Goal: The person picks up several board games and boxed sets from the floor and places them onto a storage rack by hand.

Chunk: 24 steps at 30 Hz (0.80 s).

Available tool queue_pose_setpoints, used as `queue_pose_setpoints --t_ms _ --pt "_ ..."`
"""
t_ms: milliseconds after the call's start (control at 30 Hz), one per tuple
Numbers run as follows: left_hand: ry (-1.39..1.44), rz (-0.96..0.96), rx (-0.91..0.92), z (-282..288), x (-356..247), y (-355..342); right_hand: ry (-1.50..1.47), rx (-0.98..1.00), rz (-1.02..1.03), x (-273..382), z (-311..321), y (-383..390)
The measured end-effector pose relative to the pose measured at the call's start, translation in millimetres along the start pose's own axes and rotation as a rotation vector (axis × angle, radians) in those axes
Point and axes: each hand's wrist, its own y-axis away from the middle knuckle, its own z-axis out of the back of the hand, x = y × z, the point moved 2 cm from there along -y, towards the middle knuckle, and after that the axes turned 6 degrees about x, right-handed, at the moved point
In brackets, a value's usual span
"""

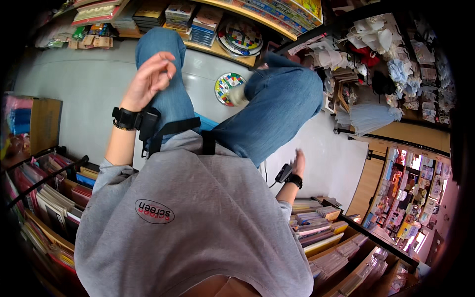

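My left hand (154, 76) is raised over my left knee, its fingers loosely bent and apart, with nothing in them. Low beside my right thigh hangs my right hand (299, 163), seen edge-on. Its fingers look stretched out, and no held thing shows. A round, colourful patterned disc (222, 88) lies on the floor between my legs. The light shoe (238, 95) overlaps its right part; whether it touches the disc I cannot tell. A similar round piece (241, 35) in clear wrapping sits on the low shelf ahead.
Ahead, a wooden shelf (217, 48) carries boxed goods. Packets hang at the far left. Racks with white and blue costume pieces (366, 116) stand to the right. Bins of flat packages (316, 232) flank me on both sides, and a cardboard box (47, 123) stands left.
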Motion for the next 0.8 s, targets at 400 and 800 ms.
queue_pose_setpoints --t_ms 400,800 --pt "-0.235 0.375 -0.044 -28 27 11 -0.236 0.487 0.843 235 -231 106" --pt "-0.292 0.589 0.389 -52 73 -128 -0.430 0.530 0.504 146 -230 117"
